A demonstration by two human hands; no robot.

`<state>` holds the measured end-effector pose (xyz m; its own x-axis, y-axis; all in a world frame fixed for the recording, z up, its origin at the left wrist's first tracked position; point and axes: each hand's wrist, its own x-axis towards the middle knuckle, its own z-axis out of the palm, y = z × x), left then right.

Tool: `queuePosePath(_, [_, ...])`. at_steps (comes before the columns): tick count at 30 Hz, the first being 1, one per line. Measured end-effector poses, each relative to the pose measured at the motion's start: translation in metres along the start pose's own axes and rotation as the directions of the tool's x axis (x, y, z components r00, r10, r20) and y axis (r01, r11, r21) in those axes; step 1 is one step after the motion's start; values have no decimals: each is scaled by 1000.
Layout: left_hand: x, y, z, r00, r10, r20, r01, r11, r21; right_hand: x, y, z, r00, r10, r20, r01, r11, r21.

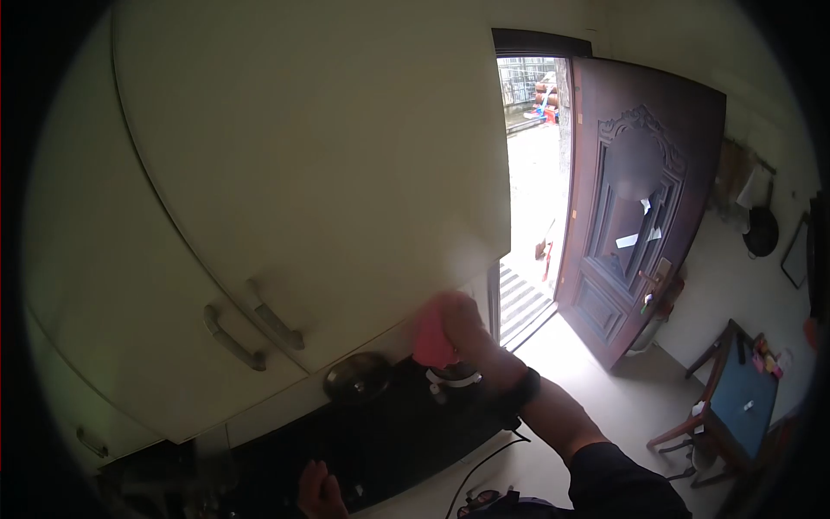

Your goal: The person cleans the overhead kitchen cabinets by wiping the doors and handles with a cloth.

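Head view: crumpled pink cloth (431,333), just off centre toward six o'clock, held bunched in right hand (468,329); likely light, soft, best gripped mid-fold. Left hand (322,493), seven o'clock: grip indeterminable.

Room between hands (320,491) (471,333) over the counter (393,454) — cabinet (328,173) blocks above.

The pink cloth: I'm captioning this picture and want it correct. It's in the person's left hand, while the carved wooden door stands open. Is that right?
Not quite: the head view shows the pink cloth in the person's right hand, not the left hand. The carved wooden door does stand open.
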<state>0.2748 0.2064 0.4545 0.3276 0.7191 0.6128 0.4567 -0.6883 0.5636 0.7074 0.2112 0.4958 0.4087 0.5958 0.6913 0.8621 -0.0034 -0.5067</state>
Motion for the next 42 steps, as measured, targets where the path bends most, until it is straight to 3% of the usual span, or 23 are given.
queuePosePath(1, [2,1,2,1000,3,6,-3,1000,-4,4,31,-3,997,-49,-58,47,998,-31])
queuePosePath(2, [4,1,4,1000,5,11,-5,1000,-6,8,45,-11,976,215,-34,-192,923,333])
queuePosePath(3, [7,3,5,1000,8,12,-7,1000,-17,14,54,-22,886,464,-8,-344,668,660])
queuePosePath(4, [8,5,6,1000,8,13,-7,1000,-26,16,63,-37,802,594,57,-347,386,855])
queuePosePath(6, [9,8,7,1000,15,17,-14,999,-32,25,78,-65,801,587,112,-346,302,888])
queuePosePath(8, [8,7,7,999,24,21,-24,999,-26,26,101,-60,833,553,13,-341,497,798])
queuePosePath(10, [8,11,8,1000,9,0,-9,1000,-16,23,97,-50,783,622,12,-292,350,890])
queuePosePath(11, [4,5,8,1000,-5,3,5,1000,-22,22,103,-41,710,704,27,-274,241,931])
queuePosePath(12, [1,-3,8,1000,-22,-3,22,1000,-22,21,106,-38,724,688,52,-288,233,929])
queuePosePath(13, [-1,-9,9,998,4,-59,-7,999,-52,20,82,-41,778,623,80,-258,201,945])
queuePosePath(14, [-3,-5,4,997,-58,-44,56,998,-41,16,80,-37,840,538,67,-257,285,923])
queuePosePath(15, [-3,1,1,992,-120,-31,119,992,-35,18,53,-33,742,658,128,-283,135,950])
queuePosePath(18, [-10,-5,-5,979,-197,-47,195,980,-40,11,-9,-13,723,660,204,-452,230,862])
queuePosePath(21, [-17,-7,-14,967,-243,-70,240,969,-48,0,-54,20,733,652,193,-423,215,880])
queuePosePath(24, [-22,-12,-20,968,-237,-83,235,972,-27,-15,-114,42,673,687,274,-329,-54,943])
queuePosePath(27, [-28,-14,-23,957,-276,-90,271,961,-59,-45,-89,117,849,447,282,-427,266,864])
queuePosePath(30, [-35,-21,-25,960,-263,-99,258,964,-59,-42,-149,111,774,366,516,-621,286,730])
queuePosePath(33, [-44,-27,-28,968,-222,-113,219,975,-38,-49,-178,144,846,297,444,-533,422,733])
queuePosePath(36, [-58,-36,-32,955,-255,-154,249,967,-55,-50,-193,142,705,176,687,-690,392,608])
queuePosePath(39, [-78,-45,-41,932,-322,-165,314,947,-72,-67,-194,151,708,221,670,-690,417,591])
queuePosePath(41, [-88,-59,-40,926,-335,-174,327,942,-75,-75,-190,140,739,162,654,-655,400,641])
queuePosePath(42, [-83,-54,-39,902,-404,-149,379,909,-171,-79,-190,131,747,137,651,-645,386,659])
